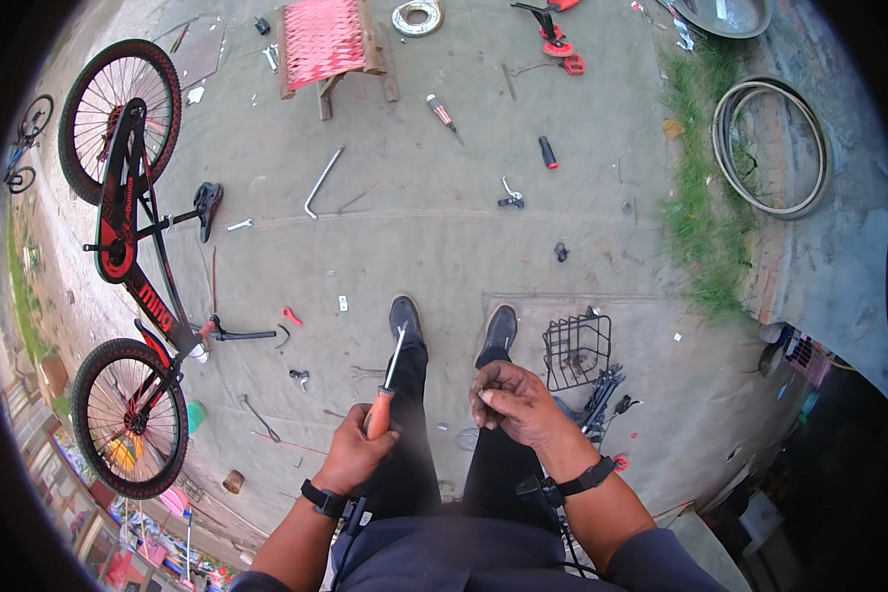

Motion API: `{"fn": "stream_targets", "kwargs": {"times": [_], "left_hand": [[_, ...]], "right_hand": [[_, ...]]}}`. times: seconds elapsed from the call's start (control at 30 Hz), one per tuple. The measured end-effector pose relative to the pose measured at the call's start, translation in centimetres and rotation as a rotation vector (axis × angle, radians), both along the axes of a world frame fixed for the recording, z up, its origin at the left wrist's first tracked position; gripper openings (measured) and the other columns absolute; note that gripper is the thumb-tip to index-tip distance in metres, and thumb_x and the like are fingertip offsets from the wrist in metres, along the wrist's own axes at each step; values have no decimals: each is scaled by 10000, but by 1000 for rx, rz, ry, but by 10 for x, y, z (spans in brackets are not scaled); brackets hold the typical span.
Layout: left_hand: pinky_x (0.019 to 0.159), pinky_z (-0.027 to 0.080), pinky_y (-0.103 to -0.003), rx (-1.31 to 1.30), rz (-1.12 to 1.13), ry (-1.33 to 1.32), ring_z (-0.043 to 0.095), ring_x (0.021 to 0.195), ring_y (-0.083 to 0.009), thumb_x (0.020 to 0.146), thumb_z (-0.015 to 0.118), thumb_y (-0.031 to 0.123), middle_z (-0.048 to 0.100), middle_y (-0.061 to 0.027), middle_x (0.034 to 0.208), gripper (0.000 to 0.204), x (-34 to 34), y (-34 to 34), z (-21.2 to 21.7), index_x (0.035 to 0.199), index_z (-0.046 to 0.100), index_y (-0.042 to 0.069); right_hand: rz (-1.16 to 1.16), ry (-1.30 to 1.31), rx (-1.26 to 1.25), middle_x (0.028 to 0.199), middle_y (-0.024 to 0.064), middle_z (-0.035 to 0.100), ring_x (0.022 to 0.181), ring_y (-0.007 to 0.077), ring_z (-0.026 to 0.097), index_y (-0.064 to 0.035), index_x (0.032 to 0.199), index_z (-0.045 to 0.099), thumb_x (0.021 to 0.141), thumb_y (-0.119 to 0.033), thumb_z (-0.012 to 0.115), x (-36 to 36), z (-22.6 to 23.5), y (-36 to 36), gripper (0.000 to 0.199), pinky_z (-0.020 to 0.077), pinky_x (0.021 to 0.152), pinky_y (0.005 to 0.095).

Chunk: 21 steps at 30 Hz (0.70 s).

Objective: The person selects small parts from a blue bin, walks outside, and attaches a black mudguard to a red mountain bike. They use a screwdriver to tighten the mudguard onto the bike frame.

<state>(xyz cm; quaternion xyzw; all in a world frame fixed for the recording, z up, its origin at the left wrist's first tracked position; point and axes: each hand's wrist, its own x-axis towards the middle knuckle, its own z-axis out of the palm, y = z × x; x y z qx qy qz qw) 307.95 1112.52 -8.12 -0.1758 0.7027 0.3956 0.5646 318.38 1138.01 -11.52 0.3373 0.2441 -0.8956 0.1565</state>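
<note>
Screwdriver (386, 390): orange handle, metal shaft pointing up and away, gripped in left hand (353, 452), low centre above the legs.
Bicycle (133, 266): one, black and red, lying on its side at far left, two wheels, saddle (207, 203) sticking out toward the middle; well apart from both hands.
Ground (444, 237): grey concrete, littered with tools and parts between the shoes and the stool.
Loose tyre and rim (770, 148): one, lying flat at right past a grass strip (705, 197).
Stool (328, 44): one, wooden frame with red woven seat, top centre.
Wire basket (576, 350): one, black, just beside the right shoe, with black bicycle parts (597, 395) below it, near the right hand.
Shoes (406, 318): two, dark, side by side ahead of the hands.
Left hand: closed in a fist round the orange handle, dark band on the wrist.
Right hand (513, 400): fingers curled loosely inward, thumb against fingertips; anything pinched there too small to tell; dark band on the wrist.
Bent metal rod (323, 181): one, L-shaped, mid-ground.
Second screwdriver (441, 113): one, red-and-white handle, near the stool.
Black grip (548, 153): one, red-tipped, lying alone.
Brake lever (509, 197): one, small, nearby.
</note>
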Motion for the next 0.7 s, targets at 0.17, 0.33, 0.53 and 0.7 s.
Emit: {"fn": "stream_targets", "kwargs": {"times": [0.17, 0.33, 0.53, 0.7], "left_hand": [[611, 503, -254, 22, 20, -2, 602, 693, -100, 861, 691, 74, 656, -48, 905, 392, -13, -8, 16, 1181, 491, -33], [580, 496, -250, 39, 41, 49, 589, 660, -103, 871, 679, 50, 653, -77, 922, 350, -25, -21, 19, 1156, 485, -12], [565, 484, -233, 45, 97, 62, 598, 669, -85, 855, 695, 70, 661, -47, 908, 390, -30, -30, 22, 1178, 497, -23], [573, 490, -235, 67, 112, 72, 600, 670, -88, 857, 688, 66, 672, -60, 936, 400, -30, -32, 23, 1188, 486, -31]], "right_hand": [[-140, 20, -155, 931, 103, 688, 799, 224, 704, -32, 1101, 639, 950, -126, 611, -19, 28, -8, 180, 547, 651, 284], [-195, 83, -183, 1028, 164, 699, 907, 290, 717, -17, 1145, 630, 974, -111, 580, -49, 41, -11, 202, 584, 764, 348], [-231, 150, -199, 1160, 214, 675, 1032, 336, 696, -13, 1205, 619, 983, -87, 552, -72, 46, -17, 244, 586, 829, 377], [-236, 122, -185, 1247, 230, 635, 1143, 364, 644, -6, 1246, 601, 968, -117, 521, -79, 51, -15, 310, 548, 937, 420]]}}
